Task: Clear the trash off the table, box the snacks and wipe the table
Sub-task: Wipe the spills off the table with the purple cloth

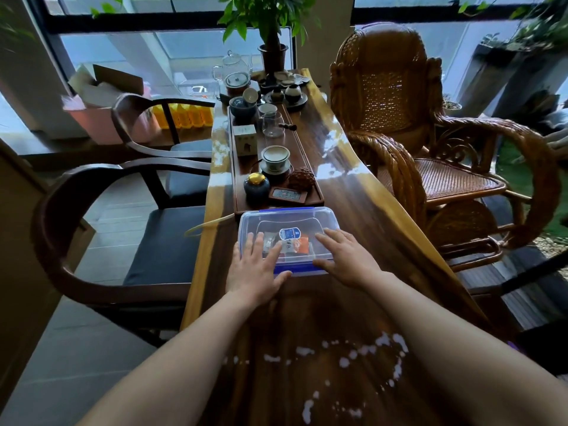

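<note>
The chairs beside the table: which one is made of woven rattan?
The rattan armchair right of the table; the two chairs left are smooth dark wood with dark cushions.

Two bare forearms, no sleeves in view, left hand (256, 265) and right hand (345, 259) bare too (no rings, watch or gloves visible), short plain nails, fingers (272, 250) unadorned near the box (276, 219)

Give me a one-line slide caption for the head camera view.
Both hands, left and right, press the lid onto a clear snack box on the wooden table.
</note>
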The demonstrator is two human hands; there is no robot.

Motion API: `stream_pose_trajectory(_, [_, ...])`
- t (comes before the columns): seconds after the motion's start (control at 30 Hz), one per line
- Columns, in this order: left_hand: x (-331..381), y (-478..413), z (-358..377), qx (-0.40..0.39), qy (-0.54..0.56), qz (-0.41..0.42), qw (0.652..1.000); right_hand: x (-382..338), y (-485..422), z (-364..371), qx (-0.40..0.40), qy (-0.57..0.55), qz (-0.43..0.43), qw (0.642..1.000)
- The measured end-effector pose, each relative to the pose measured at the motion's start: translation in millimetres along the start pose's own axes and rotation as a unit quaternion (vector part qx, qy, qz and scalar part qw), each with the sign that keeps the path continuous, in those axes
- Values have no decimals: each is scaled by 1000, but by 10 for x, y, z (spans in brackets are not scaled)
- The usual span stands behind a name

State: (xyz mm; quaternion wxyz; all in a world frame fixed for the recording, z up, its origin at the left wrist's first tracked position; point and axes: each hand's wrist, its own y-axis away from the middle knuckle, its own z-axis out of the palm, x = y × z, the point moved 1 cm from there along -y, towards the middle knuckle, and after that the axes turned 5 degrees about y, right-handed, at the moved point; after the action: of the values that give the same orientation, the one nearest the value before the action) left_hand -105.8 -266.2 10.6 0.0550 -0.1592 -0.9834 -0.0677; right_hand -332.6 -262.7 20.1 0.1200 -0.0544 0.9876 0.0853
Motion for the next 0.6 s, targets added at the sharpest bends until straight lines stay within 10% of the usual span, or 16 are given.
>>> stream_pose_trajectory(0.6, [-167,2266,1297,-21,47,-76,996,830,2239,873,124,-81,174,974])
